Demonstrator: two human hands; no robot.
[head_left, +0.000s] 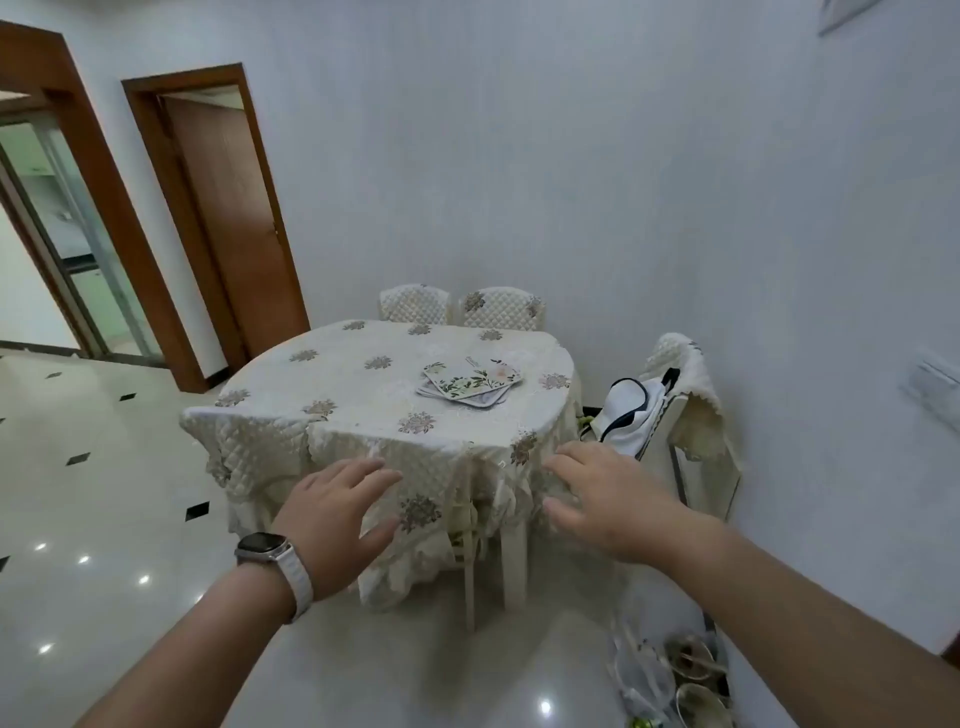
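**Both hands reaching for the tucked-in chair**

The left hand (337, 514), with a white-strapped wristwatch (262, 548) on its wrist, is stretched forward with the fingers straight and spread; it holds nothing. Between the two hands stands the chair in a cream quilted cover with flower motifs (441, 478), pushed in under the near edge of the oval desk draped in a cream flowered cloth (363, 384). Beyond the hands, on the desk top, lies a small stack of floral square placemats (470, 382). The right hand (608, 499) is likewise splayed and empty, its fingertips at the chair cover's right edge; whether either hand already touches the fabric cannot be told. Just past the right hand, a white bag with dark trim (631, 415) hangs on another covered chair.

This looks like the approach, before any grip is taken. The next move probably calls for closing both hands on the top of the chair back through the loose cover, then drawing it straight back so the draped cloth does not snag.
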